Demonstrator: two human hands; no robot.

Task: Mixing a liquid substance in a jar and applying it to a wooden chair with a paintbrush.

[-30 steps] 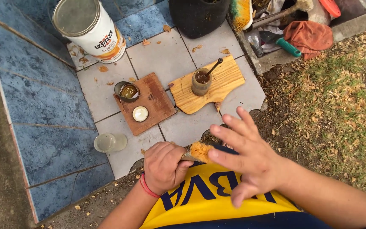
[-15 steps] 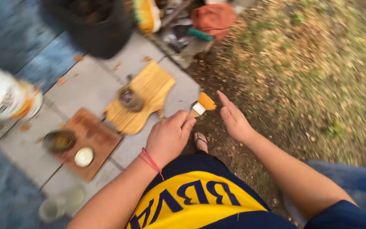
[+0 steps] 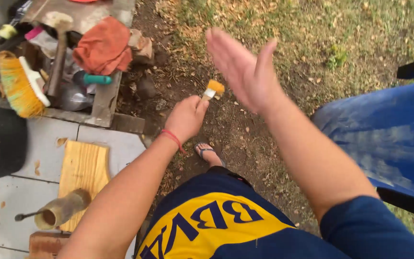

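Over the bare dirt beside the grass, the left hand (image 3: 186,117) is clenched around a small paintbrush (image 3: 212,89) with yellow-tipped bristles, while the right hand (image 3: 238,67) hovers just beside it, fingers spread, holding nothing.

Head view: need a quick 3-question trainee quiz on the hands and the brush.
1. True or false: the left hand holds a small paintbrush with orange-tinted bristles.
2. The right hand is: A) closed on the brush, B) open and empty, C) resting on the wooden board.
3. What is under the brush: tiles or bare soil?

Key: 1 true; 2 B; 3 bare soil.
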